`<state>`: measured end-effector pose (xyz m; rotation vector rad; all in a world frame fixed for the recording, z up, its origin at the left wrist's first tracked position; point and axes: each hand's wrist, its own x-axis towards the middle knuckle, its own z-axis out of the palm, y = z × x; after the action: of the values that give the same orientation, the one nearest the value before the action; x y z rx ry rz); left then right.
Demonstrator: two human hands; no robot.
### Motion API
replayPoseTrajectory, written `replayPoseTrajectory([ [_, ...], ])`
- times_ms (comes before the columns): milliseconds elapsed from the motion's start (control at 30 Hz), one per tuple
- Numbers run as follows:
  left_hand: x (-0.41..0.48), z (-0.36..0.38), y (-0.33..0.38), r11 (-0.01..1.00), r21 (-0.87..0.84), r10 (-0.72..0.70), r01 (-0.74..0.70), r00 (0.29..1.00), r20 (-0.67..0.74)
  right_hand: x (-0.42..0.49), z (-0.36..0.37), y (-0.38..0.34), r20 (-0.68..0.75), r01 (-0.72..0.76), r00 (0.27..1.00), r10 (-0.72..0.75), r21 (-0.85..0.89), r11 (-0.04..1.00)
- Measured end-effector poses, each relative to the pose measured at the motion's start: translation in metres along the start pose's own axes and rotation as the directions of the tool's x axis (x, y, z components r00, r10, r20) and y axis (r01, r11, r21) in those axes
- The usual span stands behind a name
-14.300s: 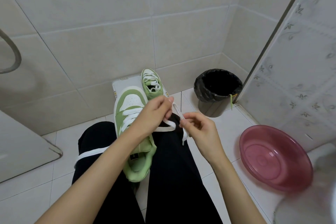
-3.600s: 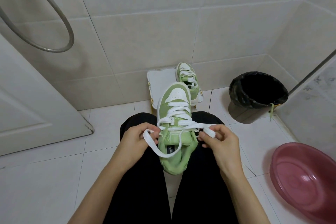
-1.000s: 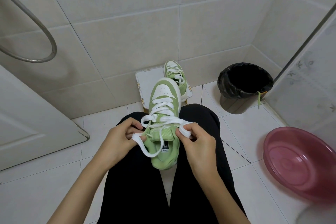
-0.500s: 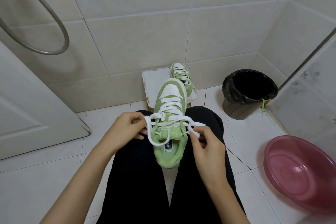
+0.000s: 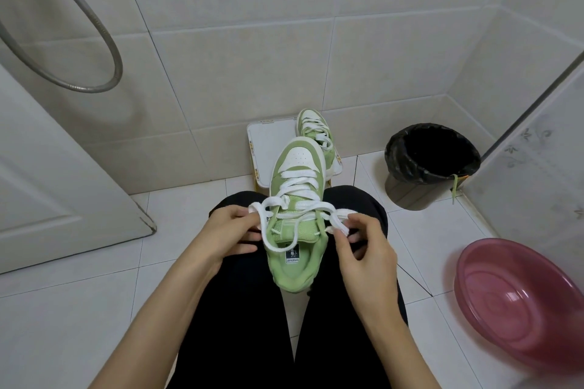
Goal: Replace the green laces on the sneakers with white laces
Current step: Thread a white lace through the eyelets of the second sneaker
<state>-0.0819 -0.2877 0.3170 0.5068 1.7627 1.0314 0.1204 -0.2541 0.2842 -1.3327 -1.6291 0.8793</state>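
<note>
Head camera, looking down: a seated person's left hand (image 5: 227, 230) and right hand (image 5: 363, 246) meet at either side of a green sneaker (image 5: 297, 265) that lies on the lap, toe pointing away and heel toward the camera. Both bare forearms reach in from the bottom edge, wrists bent slightly inward. The left hand's thumb and forefinger pinch a loop of the white lace (image 5: 300, 189) at the shoe's left side, the other fingers curled beneath. The right hand grips the lace at the right side, fingertips bunched round it. Between them one length of lace sags in a curve over the tongue.

The sneaker has a matte pale-green upper, a white perforated toe panel and a thick padded collar. The lace is flat, wide and woven, crossed in rows up the front. Black trousers (image 5: 240, 309) cover both legs.

Beyond the toe, a second sneaker (image 5: 316, 133) – also laced in white – sits on a low white platform (image 5: 268, 148) against the tiled wall (image 5: 252, 57); the near shoe hides part of it. To the right stands a round bin (image 5: 433, 161) lined with a black bag, a thin green lace (image 5: 454, 186) hanging over its rim. A round pink plastic basin (image 5: 518, 303) rests on the glossy tiled floor (image 5: 79, 309) at lower right. A white panelled door (image 5: 47, 167) stands at left, with a grey metal hose (image 5: 94, 25) looping above it.
</note>
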Motion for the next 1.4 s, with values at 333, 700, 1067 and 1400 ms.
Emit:
replayPoseTrajectory([
  [333,-0.046,0.052,-0.021,0.16,0.758,0.854,-0.632,0.474,0.215,-0.001,0.01,0.007,0.214,0.148,0.971,-0.102,-0.208,0.967],
  [700,-0.029,0.081,-0.023,0.389,0.73,0.779,-0.562,0.624,0.065,-0.004,0.02,0.007,-0.034,0.046,0.998,-0.05,-0.094,0.995],
  [1067,-0.076,0.016,-0.089,0.422,0.751,0.716,-0.508,0.694,0.067,0.004,0.017,0.009,-0.059,0.033,0.998,-0.039,-0.091,0.995],
  [1400,-0.066,0.038,-0.056,0.272,0.85,0.793,-0.45,0.605,0.067,0.009,0.008,0.02,0.087,0.016,0.996,-0.015,-0.011,1.0],
])
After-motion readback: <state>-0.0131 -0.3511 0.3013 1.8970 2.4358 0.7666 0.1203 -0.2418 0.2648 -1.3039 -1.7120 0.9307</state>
